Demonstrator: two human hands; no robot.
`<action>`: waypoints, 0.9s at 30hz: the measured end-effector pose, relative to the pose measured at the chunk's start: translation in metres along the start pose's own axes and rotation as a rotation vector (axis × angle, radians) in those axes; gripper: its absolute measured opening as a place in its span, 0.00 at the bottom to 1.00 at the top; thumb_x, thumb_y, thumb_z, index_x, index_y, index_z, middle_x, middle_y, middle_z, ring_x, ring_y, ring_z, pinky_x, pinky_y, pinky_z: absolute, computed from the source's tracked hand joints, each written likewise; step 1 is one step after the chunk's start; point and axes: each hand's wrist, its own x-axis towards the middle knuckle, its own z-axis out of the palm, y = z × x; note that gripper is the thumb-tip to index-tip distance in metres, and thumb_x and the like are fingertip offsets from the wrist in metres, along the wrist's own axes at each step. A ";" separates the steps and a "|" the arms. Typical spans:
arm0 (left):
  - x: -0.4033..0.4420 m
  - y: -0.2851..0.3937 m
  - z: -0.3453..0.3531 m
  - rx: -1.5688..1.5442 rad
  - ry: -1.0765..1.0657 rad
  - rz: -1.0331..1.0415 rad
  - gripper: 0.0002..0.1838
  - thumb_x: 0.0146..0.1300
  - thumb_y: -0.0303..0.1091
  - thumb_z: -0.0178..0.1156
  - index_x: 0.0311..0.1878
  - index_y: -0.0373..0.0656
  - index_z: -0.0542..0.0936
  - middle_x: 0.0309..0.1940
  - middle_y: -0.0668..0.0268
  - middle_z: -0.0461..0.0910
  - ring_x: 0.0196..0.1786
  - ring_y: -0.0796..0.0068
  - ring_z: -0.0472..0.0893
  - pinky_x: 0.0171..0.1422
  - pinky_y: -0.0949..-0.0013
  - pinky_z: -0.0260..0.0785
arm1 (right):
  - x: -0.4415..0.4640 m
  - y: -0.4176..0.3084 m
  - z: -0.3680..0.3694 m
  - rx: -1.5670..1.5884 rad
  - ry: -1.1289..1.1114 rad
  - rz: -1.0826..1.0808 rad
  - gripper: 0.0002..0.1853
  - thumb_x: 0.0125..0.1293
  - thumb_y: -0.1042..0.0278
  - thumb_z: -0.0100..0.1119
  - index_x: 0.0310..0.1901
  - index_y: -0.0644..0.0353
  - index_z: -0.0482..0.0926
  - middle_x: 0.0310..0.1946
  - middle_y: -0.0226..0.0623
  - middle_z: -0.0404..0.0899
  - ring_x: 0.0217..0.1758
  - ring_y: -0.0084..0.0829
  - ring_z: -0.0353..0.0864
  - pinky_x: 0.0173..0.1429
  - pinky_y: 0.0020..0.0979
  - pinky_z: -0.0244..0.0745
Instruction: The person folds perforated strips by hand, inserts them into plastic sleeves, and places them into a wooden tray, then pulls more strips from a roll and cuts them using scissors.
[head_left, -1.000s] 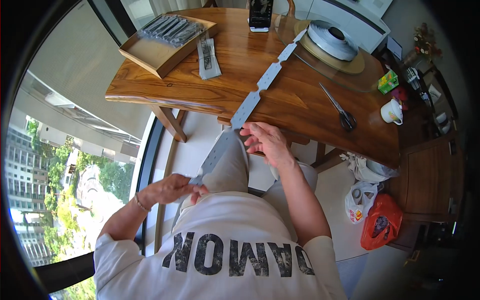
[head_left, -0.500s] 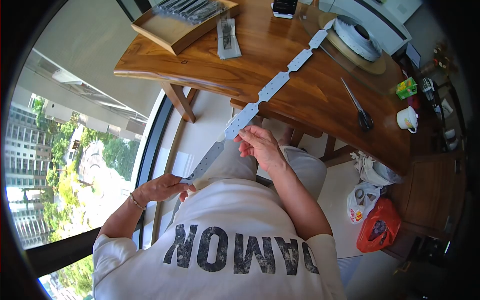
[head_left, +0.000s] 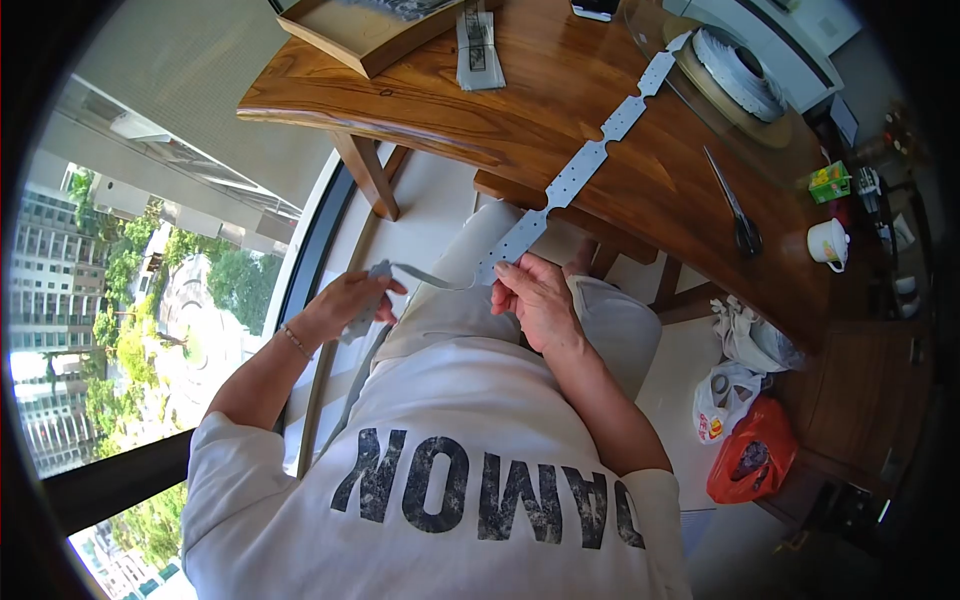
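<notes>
- The left hand has its fingers curled round the loose end of a long, pale grey strip of flat, dotted segments. Part of that end hangs below the palm; a light grip there should avoid creasing it.
- Between the hands, above the lap, the strip turns edge-on and sags in a shallow curve. Turning the left wrist to level its face would probably take out the twist.
- A shallow, light wooden tray has smooth, straight walls; just beside it lies a flat stack of pale, dark-printed sleeves.
- The right hand pinches the strip between thumb and fingers, near a narrow neck. Holding by the broad part seems wise, since the notched necks look likeliest to bend.
- From there the strip slants over the edge of the glossy, brown-grained wooden table to a thick, pale coil on a round tan board. Gentle tension in line with it should keep the run straight.
- Black-handled scissors lie apart from the strip, blades towards the coil.
</notes>
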 end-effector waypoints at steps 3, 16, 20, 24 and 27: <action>0.062 0.013 0.035 -0.151 0.037 0.072 0.18 0.75 0.39 0.50 0.52 0.32 0.78 0.35 0.58 0.85 0.38 0.67 0.85 0.51 0.67 0.78 | -0.015 -0.002 0.002 -0.037 0.029 -0.026 0.08 0.71 0.66 0.57 0.43 0.63 0.79 0.33 0.30 0.79 0.31 0.20 0.76 0.34 0.27 0.77; 0.122 0.062 0.174 -0.395 -0.621 0.118 0.23 0.77 0.44 0.41 0.61 0.35 0.73 0.54 0.53 0.81 0.53 0.60 0.83 0.57 0.58 0.78 | -0.048 0.004 -0.036 -0.368 0.370 -0.292 0.10 0.71 0.64 0.58 0.40 0.64 0.81 0.34 0.29 0.80 0.36 0.19 0.76 0.38 0.25 0.76; 0.118 0.062 0.174 -0.450 -0.638 0.091 0.23 0.77 0.45 0.41 0.61 0.36 0.73 0.53 0.54 0.82 0.54 0.60 0.83 0.58 0.56 0.78 | -0.050 0.000 -0.035 -0.340 0.346 -0.296 0.11 0.71 0.64 0.58 0.40 0.64 0.82 0.33 0.29 0.80 0.36 0.19 0.76 0.38 0.25 0.75; 0.113 0.063 0.177 -0.493 -0.672 0.078 0.21 0.78 0.43 0.42 0.59 0.38 0.75 0.47 0.58 0.84 0.50 0.66 0.84 0.52 0.60 0.79 | -0.050 -0.003 -0.035 -0.333 0.339 -0.296 0.11 0.71 0.64 0.59 0.41 0.64 0.83 0.32 0.28 0.81 0.35 0.18 0.75 0.38 0.24 0.73; 0.116 0.059 0.181 -0.480 -0.647 0.107 0.21 0.78 0.44 0.42 0.59 0.38 0.75 0.46 0.58 0.84 0.48 0.66 0.84 0.51 0.59 0.79 | -0.051 -0.003 -0.036 -0.336 0.349 -0.293 0.10 0.71 0.65 0.59 0.41 0.64 0.83 0.32 0.27 0.81 0.35 0.18 0.75 0.39 0.23 0.72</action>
